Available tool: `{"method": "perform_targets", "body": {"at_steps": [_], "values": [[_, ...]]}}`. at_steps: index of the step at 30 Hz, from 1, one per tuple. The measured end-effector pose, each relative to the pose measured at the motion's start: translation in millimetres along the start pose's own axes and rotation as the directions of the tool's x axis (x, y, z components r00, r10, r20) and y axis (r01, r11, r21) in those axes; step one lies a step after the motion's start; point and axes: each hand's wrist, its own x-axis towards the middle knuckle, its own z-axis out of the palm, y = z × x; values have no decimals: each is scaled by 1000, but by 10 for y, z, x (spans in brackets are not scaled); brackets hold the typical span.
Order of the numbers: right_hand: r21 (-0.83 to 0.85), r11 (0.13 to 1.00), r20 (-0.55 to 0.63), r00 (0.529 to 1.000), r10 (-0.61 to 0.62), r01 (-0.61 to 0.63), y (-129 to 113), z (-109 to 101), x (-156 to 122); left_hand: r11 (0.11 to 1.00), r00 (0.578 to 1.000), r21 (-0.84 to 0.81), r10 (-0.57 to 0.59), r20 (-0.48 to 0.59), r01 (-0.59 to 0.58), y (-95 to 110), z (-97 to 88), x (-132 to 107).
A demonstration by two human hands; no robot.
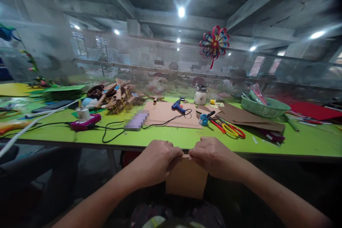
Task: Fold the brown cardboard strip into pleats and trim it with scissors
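Note:
A piece of brown cardboard (186,180) hangs in front of me, below the front edge of the green table (171,139). My left hand (157,160) and my right hand (213,156) both pinch its top edge, fingers closed, thumbs nearly meeting at the middle. The sheet's top edge is partly hidden under my fingers.
On the table lie large brown cardboard sheets (165,114), a blue glue gun (178,105) with a black cord, yellow-handled scissors (233,130), red-handled scissors (217,125), a tape dispenser (204,119), a green basket (264,107), a pile of paper rolls (120,98) and a magenta power strip (84,122). A paper flower (214,43) hangs on the mesh screen behind.

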Motion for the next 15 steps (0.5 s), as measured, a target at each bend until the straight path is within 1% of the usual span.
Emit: {"method": "perform_targets", "body": {"at_steps": [5,7,9,12,15], "values": [[27,1000,9,1000,15,-15,95,84,15,999,999,41,20,38,-21,-100,48,37],[42,998,-12,999,48,-48,162,134,1,999,999,49,10,47,-13,-161,66,67],[80,992,-27,995,96,-94,209,162,-32,998,999,55,6,34,-8,-225,88,84],[154,977,13,989,147,-147,199,124,-106,999,999,19,46,25,-47,-296,97,69],[210,962,102,982,158,-177,103,-5,-196,991,994,-98,100,34,-96,-294,26,9]]}}
